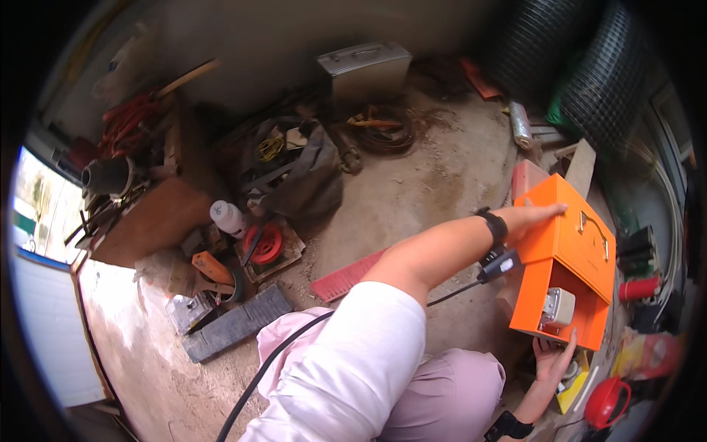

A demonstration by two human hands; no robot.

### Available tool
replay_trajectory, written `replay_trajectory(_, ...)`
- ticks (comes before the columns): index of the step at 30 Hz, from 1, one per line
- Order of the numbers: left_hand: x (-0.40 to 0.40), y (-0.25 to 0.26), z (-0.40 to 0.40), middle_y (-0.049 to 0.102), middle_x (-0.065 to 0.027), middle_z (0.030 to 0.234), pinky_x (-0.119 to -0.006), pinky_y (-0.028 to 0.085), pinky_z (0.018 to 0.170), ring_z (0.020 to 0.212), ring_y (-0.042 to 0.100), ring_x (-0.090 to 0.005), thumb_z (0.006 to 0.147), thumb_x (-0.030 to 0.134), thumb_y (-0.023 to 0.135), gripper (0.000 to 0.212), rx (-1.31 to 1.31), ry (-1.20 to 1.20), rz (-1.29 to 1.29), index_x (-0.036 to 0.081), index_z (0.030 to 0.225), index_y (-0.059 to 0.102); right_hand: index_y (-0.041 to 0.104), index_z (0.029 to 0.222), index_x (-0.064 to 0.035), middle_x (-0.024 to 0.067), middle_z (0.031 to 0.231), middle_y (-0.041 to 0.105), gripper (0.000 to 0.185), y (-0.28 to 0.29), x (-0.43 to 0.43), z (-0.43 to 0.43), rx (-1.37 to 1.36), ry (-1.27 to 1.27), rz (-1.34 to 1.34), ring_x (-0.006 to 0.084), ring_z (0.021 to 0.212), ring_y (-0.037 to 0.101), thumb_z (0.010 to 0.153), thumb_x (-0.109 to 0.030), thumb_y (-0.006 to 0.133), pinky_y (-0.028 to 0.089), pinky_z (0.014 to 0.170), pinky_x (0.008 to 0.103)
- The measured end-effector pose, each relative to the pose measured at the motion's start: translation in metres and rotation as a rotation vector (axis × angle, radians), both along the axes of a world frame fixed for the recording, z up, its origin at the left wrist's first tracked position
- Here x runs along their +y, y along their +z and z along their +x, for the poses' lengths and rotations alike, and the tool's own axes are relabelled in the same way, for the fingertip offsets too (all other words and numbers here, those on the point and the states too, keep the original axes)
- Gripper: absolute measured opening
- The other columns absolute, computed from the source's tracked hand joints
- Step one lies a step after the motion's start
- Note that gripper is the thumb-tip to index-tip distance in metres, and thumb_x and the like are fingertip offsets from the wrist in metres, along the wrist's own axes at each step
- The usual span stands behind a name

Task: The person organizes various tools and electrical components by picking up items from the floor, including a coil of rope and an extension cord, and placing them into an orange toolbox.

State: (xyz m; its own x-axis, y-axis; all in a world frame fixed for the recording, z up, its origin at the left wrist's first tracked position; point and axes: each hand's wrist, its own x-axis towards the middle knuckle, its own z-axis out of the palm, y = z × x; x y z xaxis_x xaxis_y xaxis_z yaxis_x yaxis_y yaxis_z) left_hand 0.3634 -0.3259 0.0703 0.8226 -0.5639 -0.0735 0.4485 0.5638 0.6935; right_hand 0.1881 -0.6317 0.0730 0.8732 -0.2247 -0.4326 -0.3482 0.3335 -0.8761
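Held out at the right is an orange metal box (580, 232) with a metal handle on its front panel. One end of the box stands open, and a white-and-metal fitting (559, 307) shows inside. My left hand (533, 218) grips the far side of the box, thumb lying along its edge and the other fingers mostly hidden. Beneath the open end, my right hand (552, 353) supports the box, with fingertips at its lower edge. A dark cable connector (500, 265) hangs close to my left wrist.
A red brush head (348, 274) and a dark grey bar (237, 323) lie on the concrete floor. Left of centre stand a fabric tool bag (309, 177) and a white bottle (227, 218). A metal case (364, 69) is at the back wall; a red round-bodied item (606, 403) sits lower right.
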Motion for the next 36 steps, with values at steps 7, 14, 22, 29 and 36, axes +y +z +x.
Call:
replay_trajectory(7, -0.029, 0.020, 0.023, 0.020, -0.0325, 0.153, -0.046, 0.038, 0.109, 0.136, 0.037, -0.0442, 0.073, 0.037, 0.071, 0.109, 0.035, 0.338, 0.688, 0.007, 0.156, 0.005, 0.043, 0.141, -0.0078, 0.0175, 0.134, 0.053, 0.063, 0.011, -0.002, 0.007, -0.028, -0.058, 0.132, 0.0374, 0.121, 0.055, 0.083, -0.027, 0.061, 0.047, 0.102, 0.0569)
replay_trajectory(14, -0.019, 0.000, 0.010, 0.016, -0.0306, 0.156, -0.048, 0.027, 0.115, 0.144, 0.022, -0.0462, 0.061, 0.056, 0.083, 0.135, 0.014, 0.221, 0.621, 0.003, 0.156, 0.003, 0.047, 0.136, -0.0013, 0.0208, 0.131, 0.054, 0.061, 0.004, 0.009, -0.014, -0.119, 0.034, 0.182, 0.0372, 0.122, 0.054, 0.078, -0.016, 0.058, 0.043, 0.108, 0.0537)
replay_trajectory(22, 0.005, -0.016, -0.021, 0.024, -0.0187, 0.157, -0.046, 0.029, 0.114, 0.144, 0.027, -0.0305, 0.067, 0.065, 0.080, 0.128, -0.101, 0.082, 0.351, 0.001, 0.154, 0.012, 0.043, 0.140, -0.0027, 0.0196, 0.133, 0.054, 0.065, -0.025, -0.004, -0.026, -0.162, 0.005, 0.175, 0.0371, 0.123, 0.053, 0.079, -0.016, 0.058, 0.043, 0.107, 0.0543)
replay_trajectory(29, 0.032, -0.026, -0.060, 0.036, -0.0173, 0.151, -0.043, 0.032, 0.113, 0.140, 0.037, -0.0280, 0.076, 0.067, 0.071, 0.113, 0.117, 0.280, -0.001, 0.002, 0.153, 0.019, 0.044, 0.141, -0.0068, 0.0162, 0.136, 0.053, 0.064, 0.014, 0.028, -0.020, -0.184, 0.077, 0.058, 0.0354, 0.125, 0.052, 0.081, -0.020, 0.059, 0.044, 0.106, 0.0552)
replay_trajectory(36, 0.095, -0.079, -0.053, 0.016, -0.0146, 0.162, -0.080, 0.009, 0.102, 0.145, 0.016, -0.0482, 0.062, 0.095, 0.050, 0.130, 0.344, 0.291, 0.030, 0.022, 0.158, 0.001, 0.041, 0.144, -0.0123, 0.0127, 0.139, 0.050, 0.065, -0.007, 0.088, 0.009, -0.195, 0.220, -0.020, 0.0352, 0.126, 0.051, 0.082, -0.020, 0.059, 0.046, 0.100, 0.0613)
